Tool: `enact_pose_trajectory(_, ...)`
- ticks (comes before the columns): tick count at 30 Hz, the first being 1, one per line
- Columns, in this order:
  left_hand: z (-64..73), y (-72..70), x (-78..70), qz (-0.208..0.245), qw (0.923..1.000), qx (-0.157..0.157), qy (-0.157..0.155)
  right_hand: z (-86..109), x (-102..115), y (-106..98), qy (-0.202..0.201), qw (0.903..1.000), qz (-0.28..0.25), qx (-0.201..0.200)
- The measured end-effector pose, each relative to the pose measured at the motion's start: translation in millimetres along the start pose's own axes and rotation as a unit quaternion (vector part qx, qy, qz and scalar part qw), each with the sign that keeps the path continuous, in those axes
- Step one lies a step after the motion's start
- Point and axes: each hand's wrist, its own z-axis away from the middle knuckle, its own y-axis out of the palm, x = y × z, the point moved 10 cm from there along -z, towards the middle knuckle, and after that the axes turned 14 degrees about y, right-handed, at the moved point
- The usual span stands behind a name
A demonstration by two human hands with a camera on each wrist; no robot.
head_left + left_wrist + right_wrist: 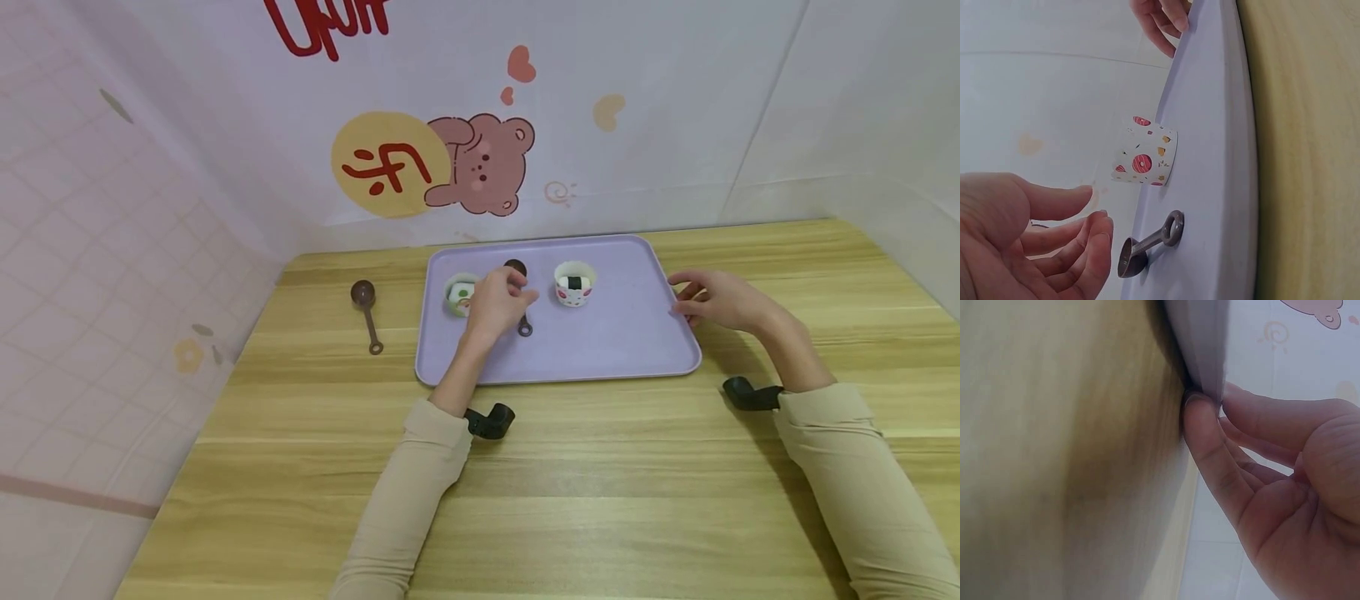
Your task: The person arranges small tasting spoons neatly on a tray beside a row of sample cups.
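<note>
**Right hand pinches the edge of a lavender tray; left hand hovers with nothing in its grasp**

The lavender tray lies on a wood-grain surface, near the printed backdrop. The right hand grasps the rim at the tray's right end: the right wrist view shows one digit tucked beneath the edge and another against the opposite side.

The left hand is released, its fingers loosely bent and its thumb apart from them. It hangs over the left part of the tray, close to a brown measuring scoop that lies there with its round bowl toward the backdrop and its ringed handle toward the person.

To the right of that scoop, apart from the hand, stands an upright white paper cup printed with red doughnuts; a white piece with a black band sits inside. At the tray's left end is a pale green cup, partly hidden by the left hand, containing something white with a green spot.

A second brown scoop rests on the surface to the left of the tray. The person wears beige sleeves, and a pink bear beside a yellow disc decorates the backdrop.
</note>
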Motion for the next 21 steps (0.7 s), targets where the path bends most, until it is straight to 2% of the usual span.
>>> enact_pose_trajectory(8,1.2,-4.3,-8.2,0.008,0.9998,-0.007,0.016,1.4,0.2,-0.3,-0.001,1.0000,0.002,-0.002)
enact_pose_trajectory(21,4.4,-13.5,-11.6,0.034,0.9986,-0.023,0.033,1.5,1.0,0.6,-0.001,1.0000,0.005,-0.001)
